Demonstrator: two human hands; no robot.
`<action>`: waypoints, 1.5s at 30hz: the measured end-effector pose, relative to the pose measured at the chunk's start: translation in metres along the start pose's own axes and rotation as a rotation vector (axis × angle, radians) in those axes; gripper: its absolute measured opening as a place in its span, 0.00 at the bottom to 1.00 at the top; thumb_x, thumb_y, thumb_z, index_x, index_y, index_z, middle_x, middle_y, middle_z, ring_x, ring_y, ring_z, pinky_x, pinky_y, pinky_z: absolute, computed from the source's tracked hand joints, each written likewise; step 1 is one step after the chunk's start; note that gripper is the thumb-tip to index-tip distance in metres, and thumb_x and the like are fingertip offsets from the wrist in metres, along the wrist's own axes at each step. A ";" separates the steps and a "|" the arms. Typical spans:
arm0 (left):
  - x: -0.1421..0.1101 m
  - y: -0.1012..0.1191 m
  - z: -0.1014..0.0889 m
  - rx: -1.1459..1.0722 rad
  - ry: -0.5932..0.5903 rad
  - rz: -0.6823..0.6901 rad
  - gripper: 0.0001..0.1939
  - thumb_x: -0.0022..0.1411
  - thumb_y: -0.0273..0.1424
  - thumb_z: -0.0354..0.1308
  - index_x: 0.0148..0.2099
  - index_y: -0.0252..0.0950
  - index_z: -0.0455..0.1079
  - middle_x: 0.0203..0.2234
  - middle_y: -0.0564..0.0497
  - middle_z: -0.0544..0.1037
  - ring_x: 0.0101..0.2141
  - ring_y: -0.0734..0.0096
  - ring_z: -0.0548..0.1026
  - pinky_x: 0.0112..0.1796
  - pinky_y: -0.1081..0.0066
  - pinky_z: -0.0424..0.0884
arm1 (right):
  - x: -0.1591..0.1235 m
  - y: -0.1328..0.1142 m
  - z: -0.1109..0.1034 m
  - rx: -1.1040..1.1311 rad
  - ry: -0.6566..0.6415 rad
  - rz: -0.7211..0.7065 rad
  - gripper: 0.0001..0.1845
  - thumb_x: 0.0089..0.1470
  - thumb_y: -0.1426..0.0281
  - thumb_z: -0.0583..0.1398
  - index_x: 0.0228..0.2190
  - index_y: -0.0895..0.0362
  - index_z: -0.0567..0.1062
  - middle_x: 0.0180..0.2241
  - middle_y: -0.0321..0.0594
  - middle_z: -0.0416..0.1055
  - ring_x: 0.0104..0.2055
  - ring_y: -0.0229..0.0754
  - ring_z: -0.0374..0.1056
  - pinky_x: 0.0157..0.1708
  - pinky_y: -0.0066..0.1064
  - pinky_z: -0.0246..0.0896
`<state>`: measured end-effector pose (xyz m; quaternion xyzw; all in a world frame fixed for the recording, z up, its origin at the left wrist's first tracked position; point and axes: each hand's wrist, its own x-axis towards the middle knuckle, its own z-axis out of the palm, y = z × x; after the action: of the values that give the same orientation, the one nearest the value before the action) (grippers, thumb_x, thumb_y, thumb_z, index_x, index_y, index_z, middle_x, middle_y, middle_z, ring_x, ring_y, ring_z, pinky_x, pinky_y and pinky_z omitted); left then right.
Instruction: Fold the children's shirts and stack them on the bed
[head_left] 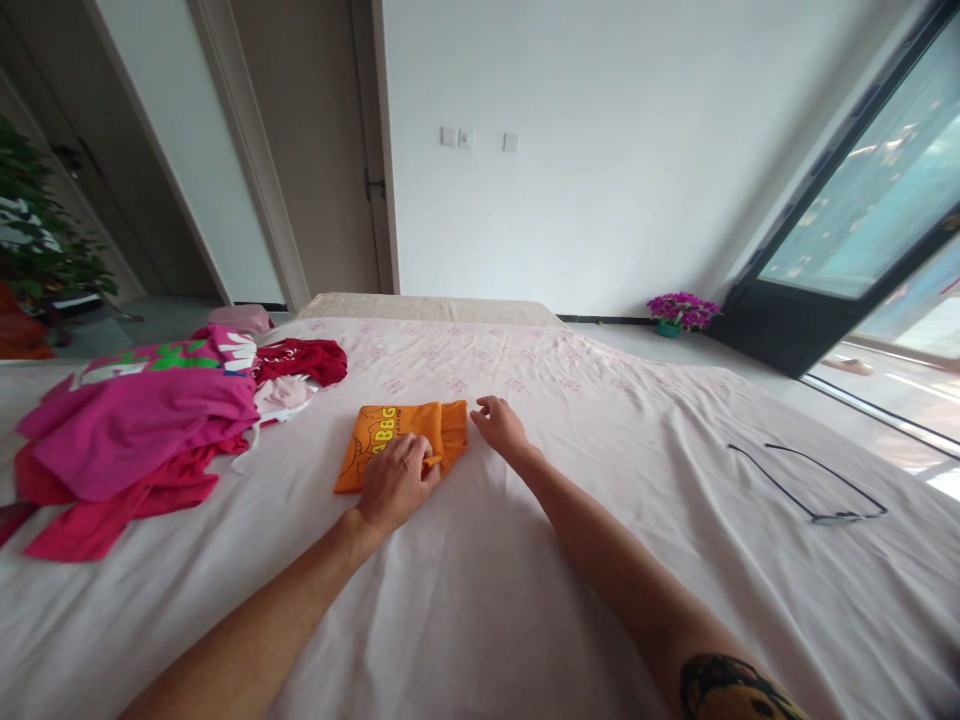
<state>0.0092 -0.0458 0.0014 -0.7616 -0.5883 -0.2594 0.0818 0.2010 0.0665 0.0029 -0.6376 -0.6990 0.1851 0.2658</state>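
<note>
A folded orange T-shirt with yellow letters and a dark line drawing lies flat on the white bedsheet, in front of me. My left hand rests over its near side, fingers bent and pinching a bit of the orange cloth by the narrower right part. Just beyond the shirt's right edge is my right hand, its fingers loosely bent and a little apart. It holds nothing, and a small gap shows between its fingertips and the cloth.
A heap of clothes lies at left, with a magenta shirt and a dark red garment. Glasses lie on the patterned bedsheet at right. Beyond the bed stand a pink stool and purple flowers.
</note>
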 end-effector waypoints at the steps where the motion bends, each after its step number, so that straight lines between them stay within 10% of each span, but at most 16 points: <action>1: 0.000 0.000 0.001 -0.006 0.005 -0.006 0.03 0.60 0.32 0.55 0.33 0.40 0.65 0.30 0.49 0.73 0.36 0.63 0.72 0.34 0.67 0.64 | 0.002 0.000 -0.003 -0.060 -0.013 0.032 0.18 0.58 0.60 0.56 0.46 0.57 0.75 0.47 0.50 0.72 0.46 0.48 0.70 0.44 0.37 0.62; 11: 0.000 -0.010 0.004 -0.184 0.069 -0.142 0.03 0.64 0.32 0.50 0.38 0.40 0.63 0.34 0.50 0.76 0.35 0.65 0.76 0.34 0.69 0.67 | -0.007 -0.035 0.026 -0.218 0.023 -0.049 0.10 0.55 0.65 0.57 0.39 0.53 0.73 0.43 0.47 0.72 0.48 0.51 0.65 0.45 0.40 0.59; 27: 0.004 -0.030 -0.003 -0.895 0.399 -0.598 0.10 0.60 0.39 0.52 0.37 0.38 0.64 0.30 0.54 0.71 0.33 0.69 0.70 0.34 0.71 0.68 | -0.017 -0.035 0.040 0.180 0.098 -0.221 0.19 0.51 0.77 0.56 0.44 0.51 0.73 0.45 0.35 0.76 0.45 0.41 0.68 0.46 0.31 0.62; 35: 0.000 -0.023 0.001 -0.715 0.254 -0.400 0.09 0.61 0.38 0.51 0.39 0.38 0.64 0.31 0.52 0.72 0.31 0.69 0.71 0.34 0.71 0.68 | -0.029 -0.043 0.026 -0.039 -0.115 -0.558 0.18 0.48 0.77 0.57 0.37 0.47 0.80 0.43 0.34 0.77 0.53 0.45 0.63 0.55 0.36 0.52; 45: 0.003 -0.014 0.002 -0.352 -0.042 -0.290 0.05 0.63 0.33 0.50 0.37 0.39 0.65 0.35 0.51 0.77 0.37 0.68 0.74 0.38 0.70 0.66 | -0.015 -0.015 0.007 0.479 -0.056 -0.298 0.21 0.40 0.79 0.52 0.35 0.57 0.78 0.35 0.37 0.76 0.35 0.40 0.68 0.40 0.31 0.63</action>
<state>-0.0031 -0.0385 -0.0014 -0.6770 -0.6387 -0.3510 -0.1029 0.1855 0.0508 0.0050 -0.4412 -0.7286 0.3215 0.4137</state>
